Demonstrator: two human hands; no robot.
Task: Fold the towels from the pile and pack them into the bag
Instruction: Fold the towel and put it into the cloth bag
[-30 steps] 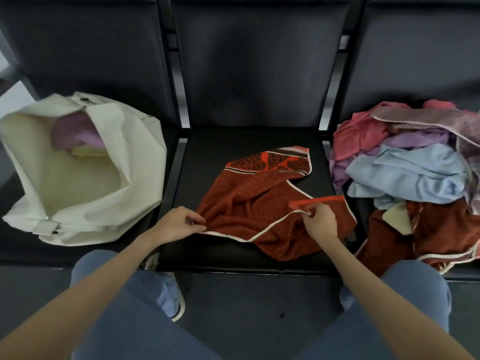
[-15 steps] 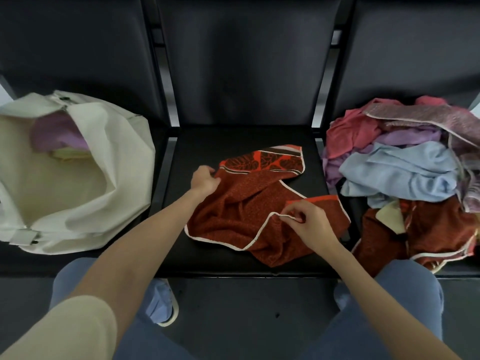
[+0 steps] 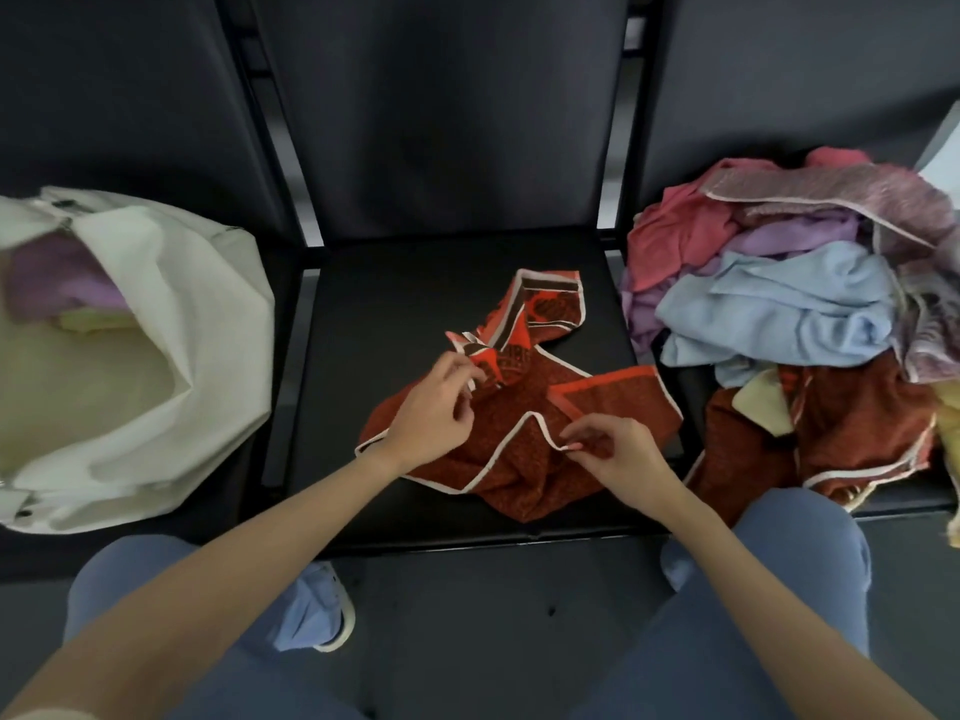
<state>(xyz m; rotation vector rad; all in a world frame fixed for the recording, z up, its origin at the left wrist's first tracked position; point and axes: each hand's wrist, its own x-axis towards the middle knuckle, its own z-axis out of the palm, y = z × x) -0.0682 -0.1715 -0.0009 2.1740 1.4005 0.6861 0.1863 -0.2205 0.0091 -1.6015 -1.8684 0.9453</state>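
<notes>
A rust-red towel point(image 3: 524, 449) with white piping and an orange patterned border lies crumpled on the middle black seat point(image 3: 384, 324). My left hand point(image 3: 434, 407) pinches a folded corner of the patterned border near the towel's middle. My right hand point(image 3: 618, 452) pinches the white-piped edge at the towel's near right. The cream bag point(image 3: 171, 304) stands open on the left seat, with a purple and a pale yellow towel inside. The pile of towels point(image 3: 789, 314) in pink, lilac, light blue and rust red covers the right seat.
Dark seat backs rise behind all three seats. My knees in blue trousers and a light shoe point(image 3: 317, 610) are over the dark floor below the seat's front edge.
My left hand has pulled the towel's far left patterned corner inward toward the middle, bunching the border. My right hand keeps its pinch on the piped edge and has shifted little.
</notes>
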